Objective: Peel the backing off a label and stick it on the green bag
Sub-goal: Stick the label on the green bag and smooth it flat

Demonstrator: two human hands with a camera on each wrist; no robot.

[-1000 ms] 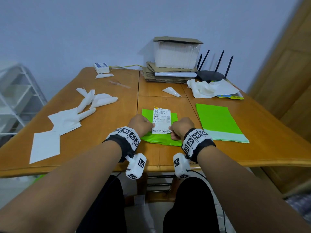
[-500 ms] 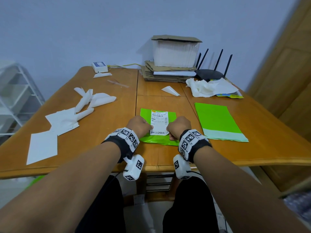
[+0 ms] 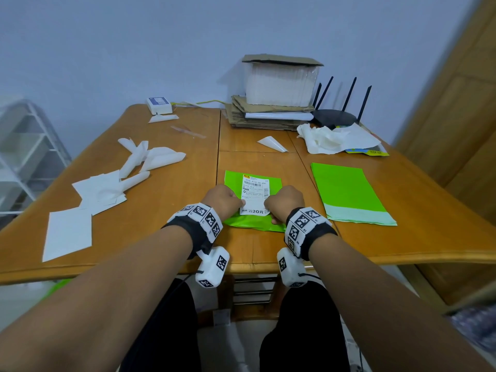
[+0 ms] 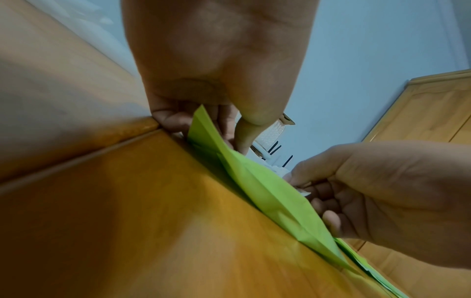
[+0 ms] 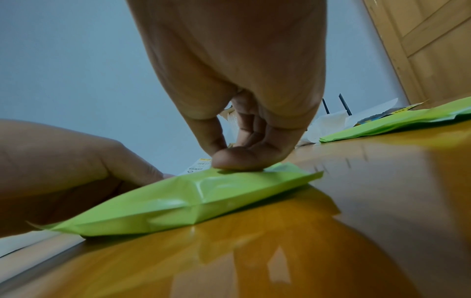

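Observation:
A green bag (image 3: 233,183) lies flat near the table's front edge, with a white printed label (image 3: 255,194) on its middle. My left hand (image 3: 224,201) pinches the label's lower left edge, thumb on top. My right hand (image 3: 284,202) pinches the lower right edge the same way. In the left wrist view, the left hand (image 4: 216,131) curls at the corner of the green bag (image 4: 267,191). Seen from the right wrist, the right hand (image 5: 237,159) presses its thumb down on the green bag (image 5: 178,201), beside the label (image 5: 198,165).
A second green bag (image 3: 346,191) lies to the right. Peeled white backing sheets (image 3: 107,189) and a flat white sheet (image 3: 68,232) cover the left side. Crumpled paper (image 3: 332,138), a black router (image 3: 335,116) and a box on cardboard (image 3: 279,84) stand at the back.
The label, held tilted above the bag a second ago, has come down and now lies against the bag. Both hands have sunk slightly with it.

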